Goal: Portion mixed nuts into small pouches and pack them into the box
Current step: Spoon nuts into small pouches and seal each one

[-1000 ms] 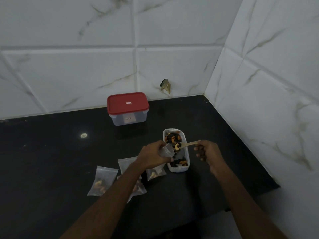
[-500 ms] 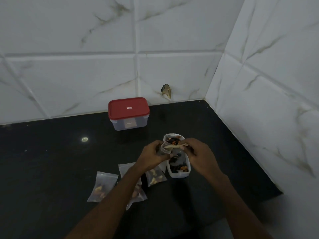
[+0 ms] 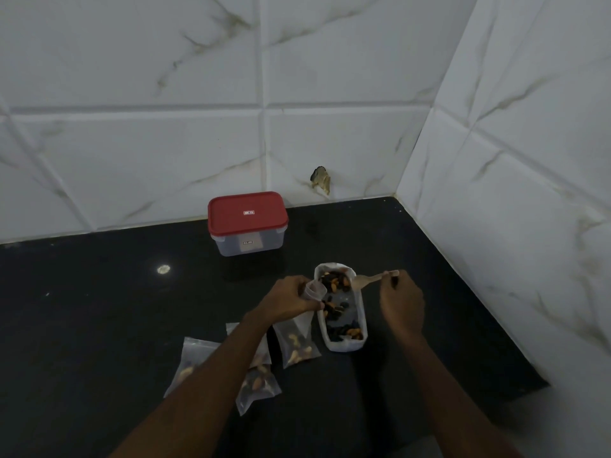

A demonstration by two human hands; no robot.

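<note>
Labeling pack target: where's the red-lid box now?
Head view: the red-lidded box sits closed at the back of the black counter by the tiled wall, up-left of the nut tray.

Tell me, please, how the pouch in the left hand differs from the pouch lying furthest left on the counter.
The held pouch stands upright, its mouth held open by the left hand; the leftmost pouch lies flat. The held pouch is beside the nut tray; the leftmost pouch lies farther from it. Both are clear and hold nuts.

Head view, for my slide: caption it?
Left hand holds a pouch open; right hand holds a spoon over the nut tray.
</note>
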